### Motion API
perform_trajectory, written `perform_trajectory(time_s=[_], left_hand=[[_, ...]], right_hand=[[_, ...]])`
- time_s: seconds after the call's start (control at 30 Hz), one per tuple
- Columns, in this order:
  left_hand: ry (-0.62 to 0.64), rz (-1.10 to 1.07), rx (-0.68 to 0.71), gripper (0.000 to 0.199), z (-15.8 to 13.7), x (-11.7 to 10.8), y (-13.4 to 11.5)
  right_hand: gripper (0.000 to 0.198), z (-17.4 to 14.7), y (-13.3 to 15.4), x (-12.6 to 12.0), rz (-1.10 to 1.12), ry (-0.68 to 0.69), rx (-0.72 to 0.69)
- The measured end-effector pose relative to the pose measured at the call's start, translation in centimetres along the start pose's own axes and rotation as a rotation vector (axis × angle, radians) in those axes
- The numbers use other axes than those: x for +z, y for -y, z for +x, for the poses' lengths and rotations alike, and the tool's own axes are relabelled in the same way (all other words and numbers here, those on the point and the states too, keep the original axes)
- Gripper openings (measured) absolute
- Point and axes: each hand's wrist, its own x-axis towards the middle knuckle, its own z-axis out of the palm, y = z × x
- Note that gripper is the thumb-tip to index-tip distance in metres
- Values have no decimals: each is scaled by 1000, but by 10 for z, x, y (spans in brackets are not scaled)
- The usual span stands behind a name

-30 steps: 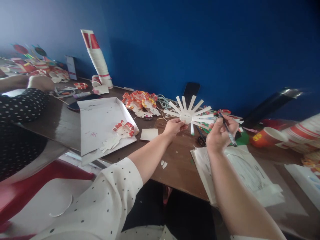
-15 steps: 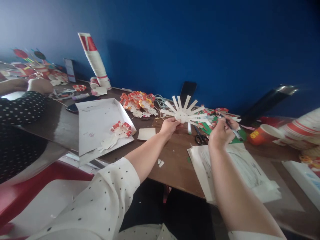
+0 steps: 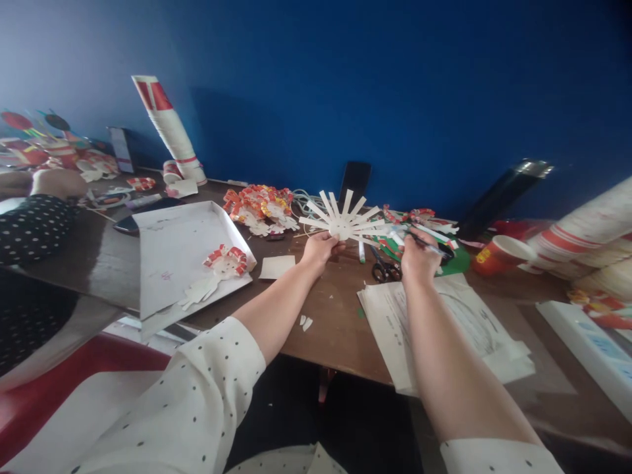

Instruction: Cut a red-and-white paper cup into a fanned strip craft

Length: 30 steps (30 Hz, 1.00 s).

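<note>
white tray (image 3: 162,263) lies on the table at left. left hand (image 3: 318,249) pinches the fringed paper cup (image 3: 342,224), raised above the brown table (image 3: 340,322); right hand (image 3: 419,258) is closed around a pen (image 3: 425,245), beside scissors (image 3: 382,268).

- I see a white paper cup cut into a sunburst (image 3: 343,224): a small round base with many narrow strips fanned out flat around it like spokes. It is held up just above the tabletop, its open face tilted toward me, pinched at the lower edge of the base. One strip hangs down toward the tabletop and looks to have a greenish tip.
- I see a thin dark pen (image 3: 425,245), held low and nearly level, slanting out to the right. Its near end lies close to the sunburst's right-hand strips; I cannot tell whether it touches them.
</note>
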Motion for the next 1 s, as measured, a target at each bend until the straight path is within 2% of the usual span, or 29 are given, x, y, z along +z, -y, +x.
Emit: perform_trajectory(time_s=[0.13, 0.33, 0.5, 0.77, 1.0], left_hand=[[-12, -22, 9, 7, -2, 1, -1], [-27, -46, 14, 7, -6, 3, -4], [-22, -40, 10, 6, -5, 2, -3], [-10, -8, 30, 10, -2, 0, 1], [1, -7, 27, 8, -2, -1, 1]], right_hand=[[34, -8, -7, -3, -240, 141, -131], [33, -18, 0, -9, -579, 228, -135], [37, -19, 7, -13, -789, 365, -216], [59, -21, 9, -12, -1026, 532, -285], [59, -23, 13, -11, -1098, 560, -298]])
